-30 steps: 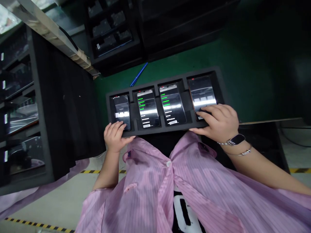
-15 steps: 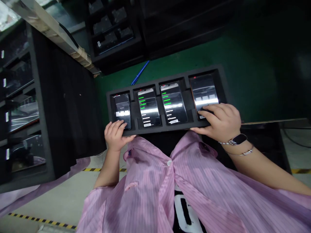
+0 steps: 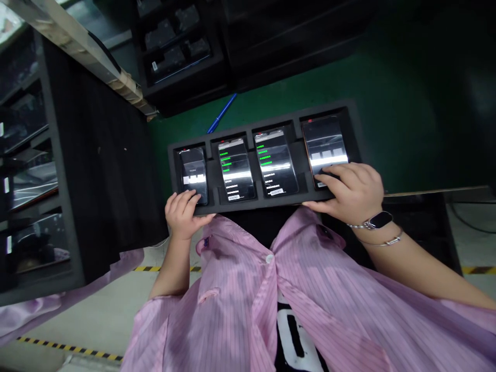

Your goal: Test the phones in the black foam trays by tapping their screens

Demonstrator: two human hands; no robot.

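Two bare hands rest on a row of smartphones at an electronics bench. The left hand (image 3: 181, 214) lies at the near edge of a black foam tray (image 3: 263, 204), its curled fingers (image 3: 186, 201) on the lower end of the leftmost phone (image 3: 193, 175). The right hand (image 3: 351, 192) spans the same edge at center right, its fingers (image 3: 333, 175) over the lower part of the rightmost phone (image 3: 324, 150) and its thumb along the tray's rim. Neither grip looks clenched, but it cannot be told whether either hand is holding its phone or only touching it.

All four phones lie screen up in separate tray compartments, and the two middle phones (image 3: 236, 170) (image 3: 276, 163) show lines of green text. The tray sits on a green bench top (image 3: 403, 134), with a blue pen (image 3: 221, 113) just beyond its upper left corner. A smartwatch (image 3: 378, 221) and a thin bracelet (image 3: 387, 239) circle the right wrist. A pink striped smock (image 3: 232, 315) covers the person's torso at bottom center. Black shelving (image 3: 96, 165) stands at the left of the frame, and black storage trays (image 3: 176, 51) holding dark items sit at upper center.
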